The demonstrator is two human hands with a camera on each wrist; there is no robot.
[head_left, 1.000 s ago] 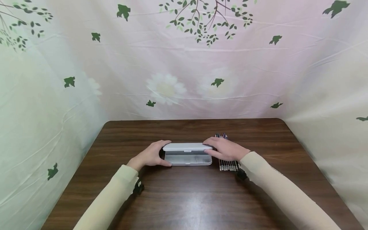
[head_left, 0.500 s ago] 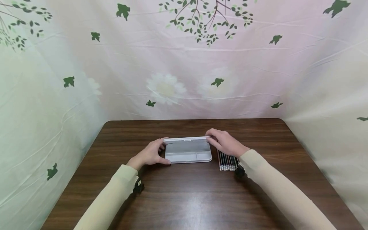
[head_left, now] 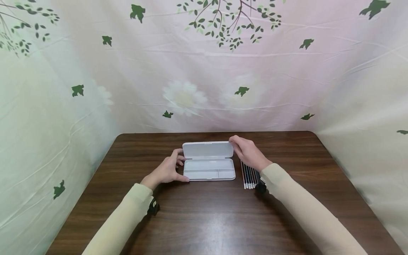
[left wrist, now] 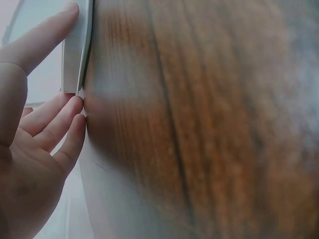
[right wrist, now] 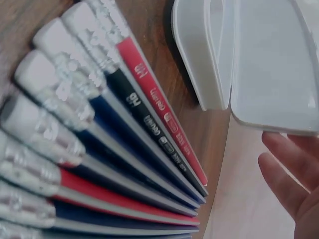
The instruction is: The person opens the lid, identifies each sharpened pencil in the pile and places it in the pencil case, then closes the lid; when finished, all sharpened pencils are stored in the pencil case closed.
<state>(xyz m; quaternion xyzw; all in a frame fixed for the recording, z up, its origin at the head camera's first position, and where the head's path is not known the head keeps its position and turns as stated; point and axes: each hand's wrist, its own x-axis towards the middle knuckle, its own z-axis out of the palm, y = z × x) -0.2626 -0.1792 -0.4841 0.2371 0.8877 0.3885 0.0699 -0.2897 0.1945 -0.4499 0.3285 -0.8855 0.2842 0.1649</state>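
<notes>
Printed cloth (head_left: 204,71), patterned with leafy branches, green birds and pale flowers, is arranged behind and along both sides of a dark wood-grain table (head_left: 204,219).

At left, a pale sleeve (head_left: 122,216) is worn on the left forearm, and a black device (head_left: 154,206) is carried at the wrist. The left hand (head_left: 165,169) is spread wide at the left end of the pencil case. Its thumb is placed against the front left corner; in the left wrist view, fingertips are set against the end wall.

At centre, the white pencil case (head_left: 200,175) is positioned flat on the table, lengthwise from left to right. Its interior is divided into a long rear compartment and a front row, which is split by a short divider (head_left: 218,173) nearer the right end. The lid (head_left: 208,150) is hinged along the rear edge and is raised, with its inner face exposed.

To the right, the right hand (head_left: 250,152) is located at the lid's upper right corner, with fingertips touching the edge; whether the lid is pinched cannot be told. Beneath this hand and wrist, just beside the case, pencils (head_left: 248,175) are laid side by side, eraser ends toward the person. Red, black and blue barrels are shown in the right wrist view.
</notes>
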